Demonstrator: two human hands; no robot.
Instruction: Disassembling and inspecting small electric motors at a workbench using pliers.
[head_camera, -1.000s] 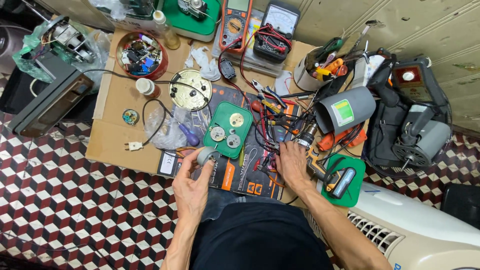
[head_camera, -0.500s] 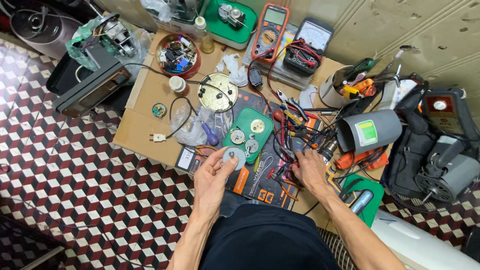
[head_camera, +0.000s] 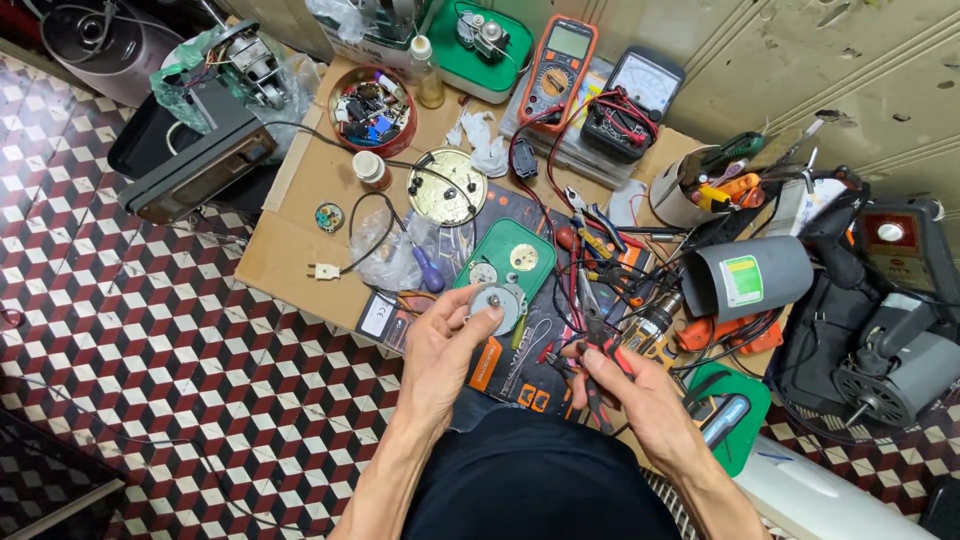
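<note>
My left hand (head_camera: 447, 352) holds a small round silver motor (head_camera: 493, 301) between thumb and fingers, just above the front edge of the low table. Beyond it lies a green tray (head_camera: 540, 241) with two round metal discs. My right hand (head_camera: 640, 398) grips red-handled pliers (head_camera: 597, 345), jaws pointing away from me, over a dark mat with tangled red and black wires (head_camera: 575, 262).
The cardboard-topped table (head_camera: 290, 240) carries a brass disc (head_camera: 447, 186), a red bowl of parts (head_camera: 372, 103), two multimeters (head_camera: 557, 70), a pill bottle (head_camera: 371, 169) and a tool cup (head_camera: 690, 185). A grey cylinder (head_camera: 748, 277) and motors (head_camera: 890, 350) crowd the right. Tiled floor (head_camera: 170, 370) lies left.
The view has shifted, so the table sits more to the right. My left hand has raised the round motor closer; my right hand has closed on the red pliers.
</note>
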